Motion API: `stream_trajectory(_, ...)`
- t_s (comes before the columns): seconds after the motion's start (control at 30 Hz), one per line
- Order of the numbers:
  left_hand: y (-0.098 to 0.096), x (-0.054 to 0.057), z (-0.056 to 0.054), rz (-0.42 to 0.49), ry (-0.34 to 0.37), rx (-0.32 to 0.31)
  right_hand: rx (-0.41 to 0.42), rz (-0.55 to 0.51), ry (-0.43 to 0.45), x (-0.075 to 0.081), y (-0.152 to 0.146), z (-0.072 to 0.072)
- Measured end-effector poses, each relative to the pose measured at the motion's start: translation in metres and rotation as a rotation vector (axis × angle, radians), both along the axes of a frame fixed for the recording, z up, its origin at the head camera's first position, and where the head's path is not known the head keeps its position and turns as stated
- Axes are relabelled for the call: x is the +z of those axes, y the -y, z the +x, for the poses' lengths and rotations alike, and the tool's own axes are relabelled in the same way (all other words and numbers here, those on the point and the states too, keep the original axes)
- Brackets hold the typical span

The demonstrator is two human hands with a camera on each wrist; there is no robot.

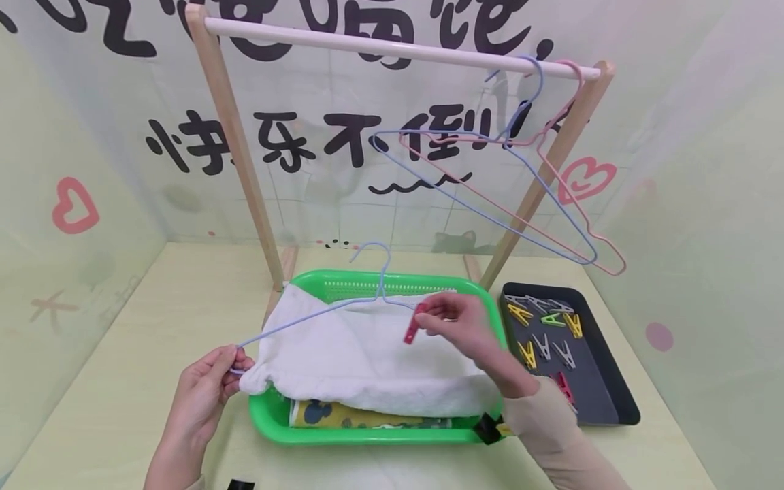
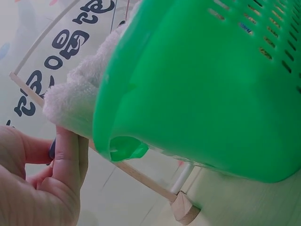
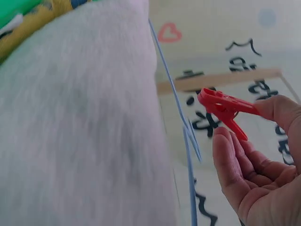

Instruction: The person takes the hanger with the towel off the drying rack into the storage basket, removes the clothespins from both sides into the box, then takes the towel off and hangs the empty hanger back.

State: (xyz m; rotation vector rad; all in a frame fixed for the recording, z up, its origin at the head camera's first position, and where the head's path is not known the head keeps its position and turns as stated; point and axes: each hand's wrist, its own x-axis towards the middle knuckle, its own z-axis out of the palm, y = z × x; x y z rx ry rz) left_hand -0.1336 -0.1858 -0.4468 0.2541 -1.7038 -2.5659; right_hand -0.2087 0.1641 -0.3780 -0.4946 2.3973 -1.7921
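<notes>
A blue wire hanger [image 1: 294,322] lies over a white towel [image 1: 361,347] that spreads across a green basket [image 1: 380,435]. My left hand [image 1: 208,384] pinches the hanger's left end beside the towel's bunched corner; in the left wrist view that hand [image 2: 51,174] is just outside the basket rim. Over the towel's right half, my right hand [image 1: 459,323] holds a red clothespin [image 1: 414,324] between thumb and fingers. In the right wrist view the clothespin [image 3: 225,107] is apart from the towel [image 3: 94,117] and hanger [image 3: 171,80]. The hanger's right end is hidden.
A wooden rack with a white rod [image 1: 367,44] stands behind the basket. A blue hanger [image 1: 484,197] and a pink hanger [image 1: 603,238] hang at its right. A dark tray [image 1: 597,381] with several clothespins sits at right. Yellow patterned cloth [image 1: 355,415] lies under the towel.
</notes>
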Motion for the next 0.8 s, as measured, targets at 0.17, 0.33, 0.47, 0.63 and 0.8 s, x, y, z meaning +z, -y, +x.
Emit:
stream_trajectory(0.17,0.001,0.001,0.0,-0.009,0.008,0.004,-0.12,-0.003,0.023,0.001,-0.048,0.008)
stream_trajectory(0.33,0.004,-0.003,-0.001,-0.004,0.0,0.004,-0.283,0.065,0.014,-0.003,-0.093,0.015)
stream_trajectory(0.47,0.007,-0.011,-0.004,-0.008,-0.013,0.007,-0.406,0.241,-0.003,-0.012,-0.127,0.018)
stream_trajectory(0.63,0.006,-0.01,-0.005,0.006,-0.016,0.004,-0.494,0.552,-0.006,-0.03,-0.165,0.02)
stream_trajectory(0.8,0.003,-0.002,-0.004,0.015,-0.004,-0.003,-0.519,0.733,0.047,-0.045,-0.192,0.023)
